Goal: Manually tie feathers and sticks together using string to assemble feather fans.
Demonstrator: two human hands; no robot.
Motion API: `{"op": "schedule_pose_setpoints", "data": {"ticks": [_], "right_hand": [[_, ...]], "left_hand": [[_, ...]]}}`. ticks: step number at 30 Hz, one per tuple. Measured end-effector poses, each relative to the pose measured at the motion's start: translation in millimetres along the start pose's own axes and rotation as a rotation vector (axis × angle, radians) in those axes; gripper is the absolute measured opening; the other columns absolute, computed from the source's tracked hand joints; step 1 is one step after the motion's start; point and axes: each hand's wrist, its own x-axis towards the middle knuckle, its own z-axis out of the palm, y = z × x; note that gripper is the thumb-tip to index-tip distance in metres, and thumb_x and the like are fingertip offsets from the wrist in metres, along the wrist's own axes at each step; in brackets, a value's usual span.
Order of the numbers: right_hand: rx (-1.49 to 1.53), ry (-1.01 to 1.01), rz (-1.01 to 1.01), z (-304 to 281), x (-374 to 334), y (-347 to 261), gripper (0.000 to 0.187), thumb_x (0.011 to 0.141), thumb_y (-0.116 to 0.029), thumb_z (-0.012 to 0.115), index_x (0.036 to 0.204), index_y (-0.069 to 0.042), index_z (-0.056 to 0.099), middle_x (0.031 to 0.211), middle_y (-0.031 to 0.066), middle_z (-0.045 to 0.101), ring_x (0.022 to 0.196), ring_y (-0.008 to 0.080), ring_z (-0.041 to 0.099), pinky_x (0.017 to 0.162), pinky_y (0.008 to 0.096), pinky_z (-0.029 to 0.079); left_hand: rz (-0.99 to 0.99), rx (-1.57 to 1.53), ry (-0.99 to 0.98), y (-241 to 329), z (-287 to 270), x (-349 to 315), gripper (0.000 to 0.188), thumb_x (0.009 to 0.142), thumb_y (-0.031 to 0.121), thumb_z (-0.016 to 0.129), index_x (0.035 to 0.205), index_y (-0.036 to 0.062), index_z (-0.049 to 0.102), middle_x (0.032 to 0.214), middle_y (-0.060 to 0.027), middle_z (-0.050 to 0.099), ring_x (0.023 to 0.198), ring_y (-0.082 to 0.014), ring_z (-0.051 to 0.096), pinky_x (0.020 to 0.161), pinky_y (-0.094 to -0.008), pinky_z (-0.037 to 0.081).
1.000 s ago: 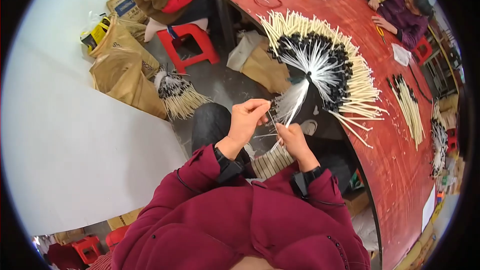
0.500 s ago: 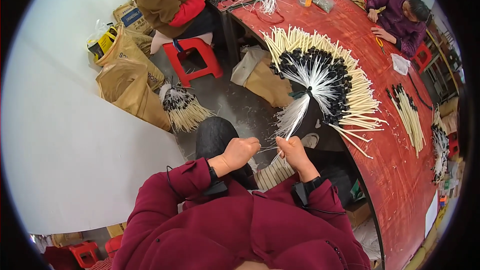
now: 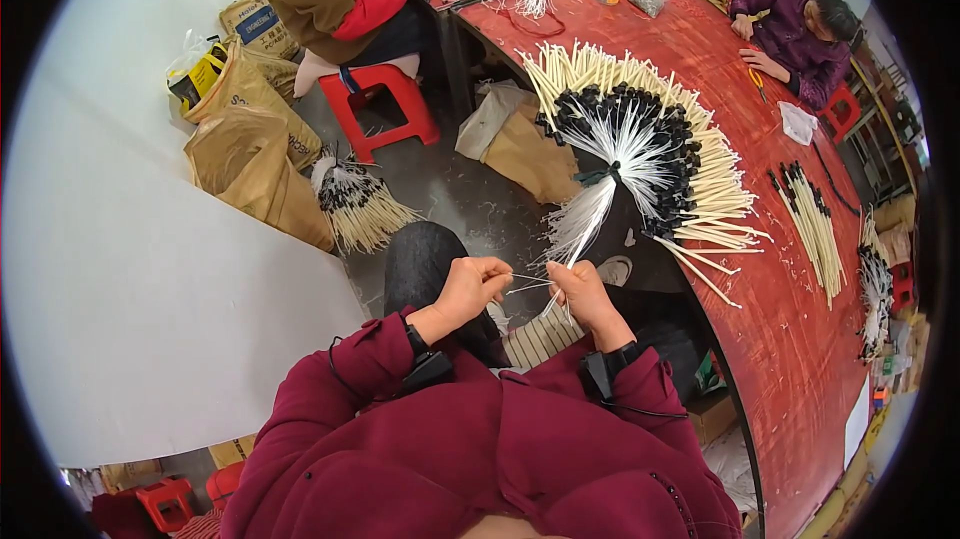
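Tied fan of cream-ended white strands (image 3: 658,154), one, lying across the table's (image 3: 800,419) left edge, tail (image 3: 582,217) overhanging; right hand (image 3: 586,296) pinching tail strands, left hand (image 3: 468,291) pinching thin strands (image 3: 530,278) between; seemingly a separating or knotting step, next calling for steady tension.

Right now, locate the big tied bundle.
The tied bundle fans onto the red table right of centre in the head view, just beyond the right hand.

White strands (image 3: 588,219) in right hand (image 3: 584,293)
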Motion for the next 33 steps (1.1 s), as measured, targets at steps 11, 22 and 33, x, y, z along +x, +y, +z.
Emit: {"op": "schedule_pose_setpoints", "data": {"ticks": [11, 22, 33], "right_hand": [[0.010, 0.001, 0.005, 0, 1, 0, 0.046, 0.093, -0.028, 0.050, 0.052, -0.007, 0.052, 0.048, -0.0021, 0.048, 0.043, 0.0060, 0.042, 0.045, 0.0229, 0.033], [-0.023, -0.004, 0.004, -1, -2, 1, 0.041, 0.092, -0.025, 0.051, 0.054, -0.009, 0.051, 0.048, -0.0026, 0.047, 0.043, 0.0050, 0.040, 0.043, 0.0217, 0.031], [-0.045, -0.010, 0.037, -7, 2, -4, 0.041, 0.092, -0.027, 0.053, 0.055, -0.009, 0.050, 0.049, -0.0041, 0.045, 0.042, 0.0045, 0.039, 0.042, 0.0216, 0.031]], "left_hand": [[-0.398, -0.365, -0.220, 10, -17, -3, 0.007, 0.086, 0.009, 0.063, 0.085, 0.0040, 0.059, 0.079, -0.0043, 0.065, 0.071, -0.0118, 0.065, 0.057, -0.0216, 0.050], [-0.539, -0.756, -0.240, 20, -21, -7, 0.007, 0.087, 0.010, 0.062, 0.084, 0.0056, 0.058, 0.088, -0.0070, 0.065, 0.080, -0.0147, 0.065, 0.060, -0.0233, 0.053], [-0.529, -0.723, -0.133, -3, -27, 3, 0.006, 0.085, 0.008, 0.064, 0.083, 0.0075, 0.058, 0.082, -0.0028, 0.062, 0.066, -0.0095, 0.058, 0.053, -0.0196, 0.046]]}}
